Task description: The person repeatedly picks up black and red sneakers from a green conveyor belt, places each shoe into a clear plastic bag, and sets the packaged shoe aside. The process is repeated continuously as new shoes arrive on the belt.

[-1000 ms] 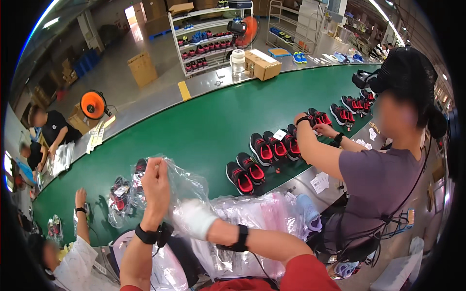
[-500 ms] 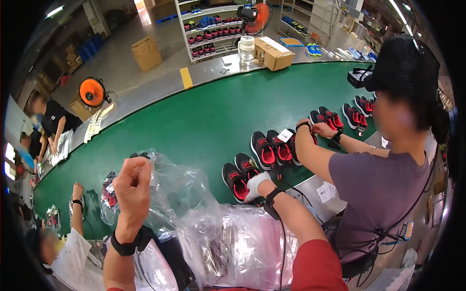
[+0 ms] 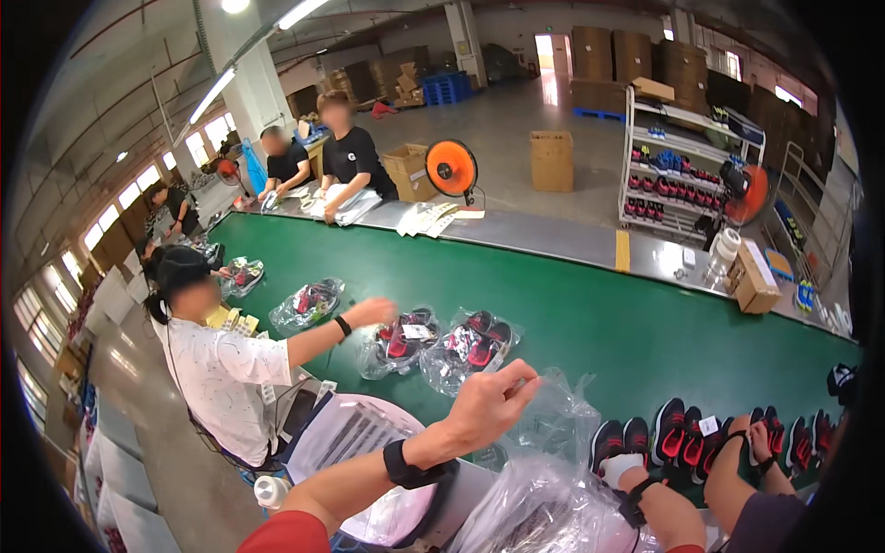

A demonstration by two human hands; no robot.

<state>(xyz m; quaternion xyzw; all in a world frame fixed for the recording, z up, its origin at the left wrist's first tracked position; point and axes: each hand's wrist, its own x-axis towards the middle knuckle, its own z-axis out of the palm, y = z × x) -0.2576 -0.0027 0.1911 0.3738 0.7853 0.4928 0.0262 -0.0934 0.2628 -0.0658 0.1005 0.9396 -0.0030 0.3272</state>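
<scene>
My left hand (image 3: 487, 405), closed in a pinch, holds the edge of a clear plastic bag (image 3: 558, 419) up over the green table. More clear bags (image 3: 544, 511) lie in a heap below it, at the near edge. My right hand (image 3: 623, 468), in a white glove, grips the near end of a pair of black sneakers (image 3: 619, 439) with red linings; its fingers are partly hidden. Just right of that pair stand more black and red sneakers (image 3: 671, 433), one with a white tag. To the left lie two bagged pairs of sneakers (image 3: 472, 348).
A co-worker in a white shirt (image 3: 230, 373) reaches over the green table (image 3: 553, 323) from the left. Another co-worker's arms (image 3: 737, 461) handle sneakers close on my right. A pink-white tub (image 3: 355, 401) stands beside my left forearm. Across the table are an orange fan (image 3: 452, 169) and a carton (image 3: 756, 281).
The view has swung to the left and up, bringing the co-worker in white and the bagged sneakers fully into sight. My left hand still pinches the bag; my right stays on the sneakers.
</scene>
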